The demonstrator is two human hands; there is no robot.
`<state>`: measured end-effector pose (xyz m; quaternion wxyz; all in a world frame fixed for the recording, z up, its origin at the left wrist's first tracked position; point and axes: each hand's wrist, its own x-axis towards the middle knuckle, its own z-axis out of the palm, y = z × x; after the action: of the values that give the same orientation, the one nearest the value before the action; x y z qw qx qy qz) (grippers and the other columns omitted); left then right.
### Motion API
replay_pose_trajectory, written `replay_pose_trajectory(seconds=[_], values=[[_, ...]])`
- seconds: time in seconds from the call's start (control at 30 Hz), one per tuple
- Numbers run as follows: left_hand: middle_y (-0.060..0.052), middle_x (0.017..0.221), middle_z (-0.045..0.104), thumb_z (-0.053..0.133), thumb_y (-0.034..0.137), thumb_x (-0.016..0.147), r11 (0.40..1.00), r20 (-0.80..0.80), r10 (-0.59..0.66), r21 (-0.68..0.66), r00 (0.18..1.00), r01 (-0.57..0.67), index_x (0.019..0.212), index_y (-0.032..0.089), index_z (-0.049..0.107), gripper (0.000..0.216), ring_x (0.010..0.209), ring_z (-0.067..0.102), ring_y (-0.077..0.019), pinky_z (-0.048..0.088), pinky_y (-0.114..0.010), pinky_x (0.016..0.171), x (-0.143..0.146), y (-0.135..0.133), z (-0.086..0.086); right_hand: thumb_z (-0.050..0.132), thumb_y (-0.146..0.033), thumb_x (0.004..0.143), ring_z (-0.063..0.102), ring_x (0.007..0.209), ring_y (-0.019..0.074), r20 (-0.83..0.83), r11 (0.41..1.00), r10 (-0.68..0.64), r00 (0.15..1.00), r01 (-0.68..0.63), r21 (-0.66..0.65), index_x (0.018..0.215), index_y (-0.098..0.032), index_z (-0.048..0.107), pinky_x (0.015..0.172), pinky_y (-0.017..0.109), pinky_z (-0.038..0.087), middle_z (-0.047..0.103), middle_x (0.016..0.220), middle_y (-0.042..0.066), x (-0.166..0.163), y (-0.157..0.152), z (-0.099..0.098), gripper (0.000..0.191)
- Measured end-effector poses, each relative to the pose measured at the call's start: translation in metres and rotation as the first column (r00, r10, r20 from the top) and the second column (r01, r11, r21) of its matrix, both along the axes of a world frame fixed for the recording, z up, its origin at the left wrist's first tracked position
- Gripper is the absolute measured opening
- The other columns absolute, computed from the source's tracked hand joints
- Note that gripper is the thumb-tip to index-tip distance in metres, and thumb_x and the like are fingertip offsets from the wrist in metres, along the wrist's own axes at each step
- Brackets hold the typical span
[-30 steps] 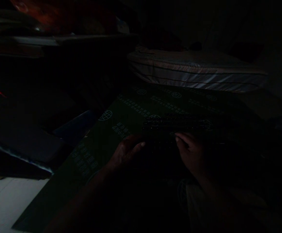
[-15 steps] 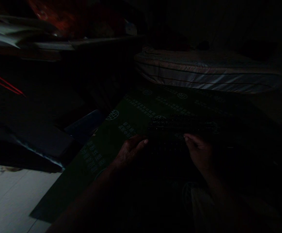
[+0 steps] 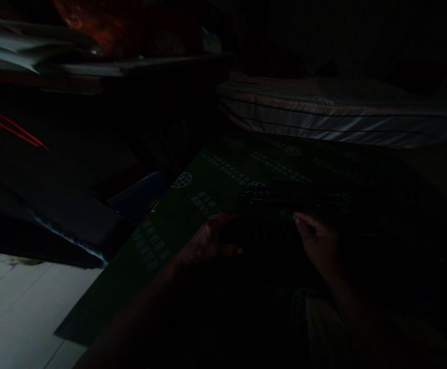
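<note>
The scene is very dark. My left hand (image 3: 211, 240) and my right hand (image 3: 316, 238) rest close together on a dark object (image 3: 273, 215) that I cannot make out. That object lies on a green sheet (image 3: 192, 200) printed with pale globe marks and lettering. The left hand's fingers curl round the object's near left edge. On its right side the right hand's fingers are bent and pinched. Both forearms reach in from the bottom of the view.
A pale striped mattress (image 3: 323, 115) lies beyond the green sheet. Dark shelves with stacked flat things (image 3: 54, 66) stand at the upper left. A dark blue object (image 3: 139, 192) sits left of the sheet. Light floor (image 3: 16, 312) shows at the lower left.
My left hand's fingers have curled in and down over the dark object's edge. The right hand has hardly moved. The camera has swung slightly left.
</note>
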<state>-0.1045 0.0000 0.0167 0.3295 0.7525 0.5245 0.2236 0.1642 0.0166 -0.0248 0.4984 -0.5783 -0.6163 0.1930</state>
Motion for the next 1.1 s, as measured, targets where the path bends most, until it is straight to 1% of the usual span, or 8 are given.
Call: replay_pose_trajectory(seconds=[0.17, 0.27, 0.4, 0.53, 0.67, 0.83, 0.93, 1.1], values=[[-0.009, 0.134, 0.048, 0.077, 0.041, 0.065, 0.999, -0.031, -0.044, -0.009, 0.999, 0.044, 0.131, 0.022, 0.044, 0.076, 0.122, 0.047, -0.0276, 0.042, -0.043, 0.1, -0.001, 0.002, -0.002, 0.056, -0.035, 0.08, 0.067, 0.082, 0.0203, 0.003, 1.0, 0.001, 1.0, -0.001, -0.013, 0.085, -0.023, 0.072, 0.076, 0.036, 0.054, 0.072, 0.086, 0.005, -0.001, 0.0, 0.001, 0.021], [-0.01, 0.134, 0.048, 0.077, 0.043, 0.063, 0.997, -0.059, -0.069, 0.011, 0.996, 0.07, 0.131, 0.023, 0.044, 0.078, 0.121, 0.047, -0.0287, 0.042, -0.045, 0.099, -0.002, 0.005, -0.005, 0.056, -0.035, 0.08, 0.067, 0.08, 0.0201, -0.005, 1.0, 0.001, 1.0, -0.001, -0.003, 0.084, -0.022, 0.072, 0.073, 0.035, 0.055, 0.072, 0.084, 0.005, -0.002, 0.0, 0.001, 0.021], [-0.011, 0.132, 0.049, 0.076, 0.044, 0.065, 0.995, -0.046, -0.094, 0.037, 0.994, 0.096, 0.13, 0.022, 0.045, 0.075, 0.121, 0.046, -0.0286, 0.042, -0.047, 0.099, -0.004, 0.007, -0.009, 0.055, -0.034, 0.08, 0.067, 0.079, 0.0202, 0.014, 1.0, 0.004, 1.0, -0.004, 0.013, 0.083, -0.022, 0.072, 0.073, 0.035, 0.054, 0.072, 0.083, 0.005, -0.002, 0.0, 0.0, 0.021], [-0.009, 0.131, 0.05, 0.076, 0.043, 0.066, 0.995, -0.038, -0.091, 0.042, 0.995, 0.093, 0.129, 0.023, 0.045, 0.073, 0.119, 0.048, -0.0279, 0.042, -0.046, 0.098, -0.004, 0.006, -0.009, 0.055, -0.034, 0.08, 0.067, 0.08, 0.0201, 0.025, 1.0, 0.009, 1.0, -0.009, 0.017, 0.084, -0.022, 0.072, 0.074, 0.036, 0.055, 0.072, 0.085, 0.005, -0.001, 0.0, 0.0, 0.021], [-0.01, 0.129, 0.052, 0.075, 0.045, 0.066, 0.991, -0.062, -0.105, 0.07, 0.993, 0.109, 0.128, 0.023, 0.047, 0.071, 0.117, 0.05, -0.029, 0.044, -0.047, 0.096, -0.003, 0.006, -0.008, 0.055, -0.034, 0.081, 0.067, 0.079, 0.02, 0.022, 1.0, 0.008, 1.0, -0.008, 0.024, 0.084, -0.023, 0.072, 0.072, 0.035, 0.055, 0.072, 0.083, 0.005, -0.001, 0.0, -0.002, 0.02], [-0.009, 0.13, 0.051, 0.072, 0.049, 0.068, 0.987, -0.078, -0.113, 0.105, 0.991, 0.121, 0.131, 0.025, 0.045, 0.072, 0.118, 0.049, -0.0296, 0.043, -0.048, 0.096, -0.004, 0.007, -0.014, 0.055, -0.034, 0.081, 0.067, 0.08, 0.02, 0.032, 1.0, 0.006, 0.999, -0.007, 0.016, 0.085, -0.023, 0.072, 0.073, 0.035, 0.055, 0.072, 0.085, 0.005, -0.001, 0.0, -0.002, 0.021], [-0.011, 0.13, 0.051, 0.072, 0.05, 0.067, 0.985, -0.085, -0.118, 0.118, 0.989, 0.128, 0.13, 0.022, 0.046, 0.073, 0.117, 0.049, -0.0301, 0.044, -0.048, 0.095, -0.006, 0.008, -0.018, 0.055, -0.035, 0.081, 0.067, 0.081, 0.0205, 0.032, 1.0, 0.005, 0.999, -0.006, 0.008, 0.085, -0.022, 0.072, 0.073, 0.036, 0.055, 0.072, 0.085, 0.005, -0.001, -0.001, -0.001, 0.022], [-0.009, 0.129, 0.051, 0.071, 0.048, 0.068, 0.982, -0.087, -0.138, 0.117, 0.987, 0.147, 0.13, 0.024, 0.046, 0.07, 0.116, 0.05, -0.0293, 0.044, -0.047, 0.094, -0.005, 0.008, -0.016, 0.055, -0.034, 0.081, 0.067, 0.082, 0.0204, 0.039, 1.0, 0.007, 0.999, -0.008, 0.015, 0.085, -0.023, 0.072, 0.075, 0.036, 0.055, 0.072, 0.086, 0.005, -0.001, -0.001, -0.002, 0.021]])
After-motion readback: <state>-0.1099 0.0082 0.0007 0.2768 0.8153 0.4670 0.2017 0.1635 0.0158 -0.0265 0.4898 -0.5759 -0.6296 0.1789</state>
